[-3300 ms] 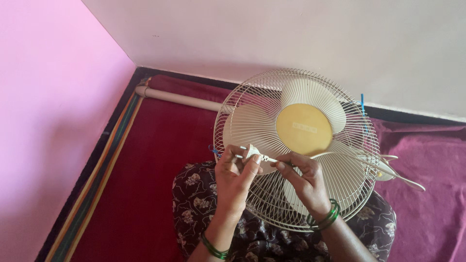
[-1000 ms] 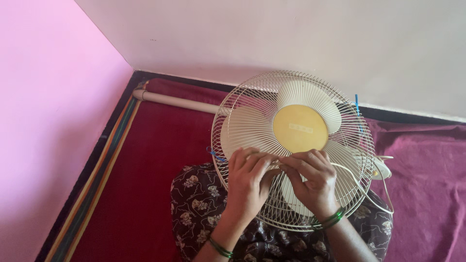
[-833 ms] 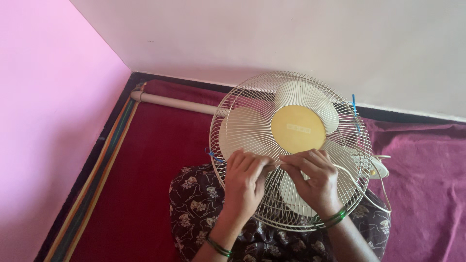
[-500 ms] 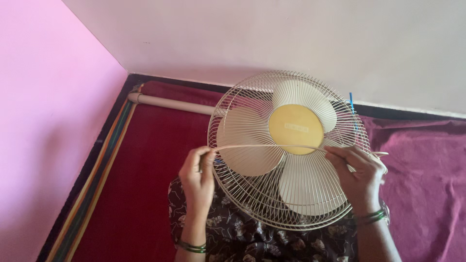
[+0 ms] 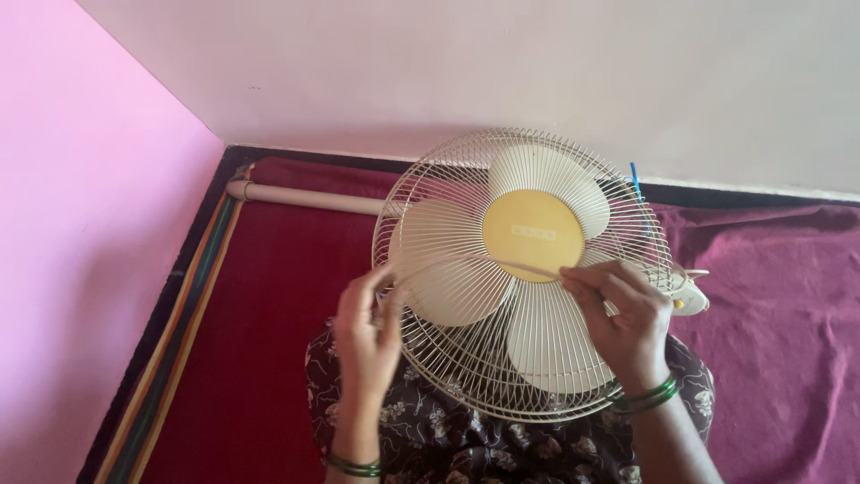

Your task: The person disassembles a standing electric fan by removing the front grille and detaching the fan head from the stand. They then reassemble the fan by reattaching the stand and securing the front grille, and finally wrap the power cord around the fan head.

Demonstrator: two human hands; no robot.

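A cream table fan (image 5: 528, 269) with a round wire grille and a yellow centre cap (image 5: 533, 235) lies tilted over my lap. A thin cream rim band (image 5: 466, 258) arcs across the front of the grille. My left hand (image 5: 365, 330) pinches one end of the band at the grille's left edge. Fingers of my right hand (image 5: 627, 315) grip the other end just right of the yellow cap, resting on the grille. Green bangles circle both wrists. A cream clip piece (image 5: 690, 296) juts out at the grille's right rim.
A white pipe (image 5: 300, 196) lies along the back of the dark red mat (image 5: 260, 305). Purple cloth (image 5: 779, 305) covers the floor at right. A pink wall (image 5: 81, 224) stands at left and a white wall behind. A blue stick (image 5: 635, 177) shows behind the fan.
My hands were together at the grille's lower middle, then pulled apart with the band stretched between them. Since half a second ago my right hand has moved back inward toward the yellow cap.
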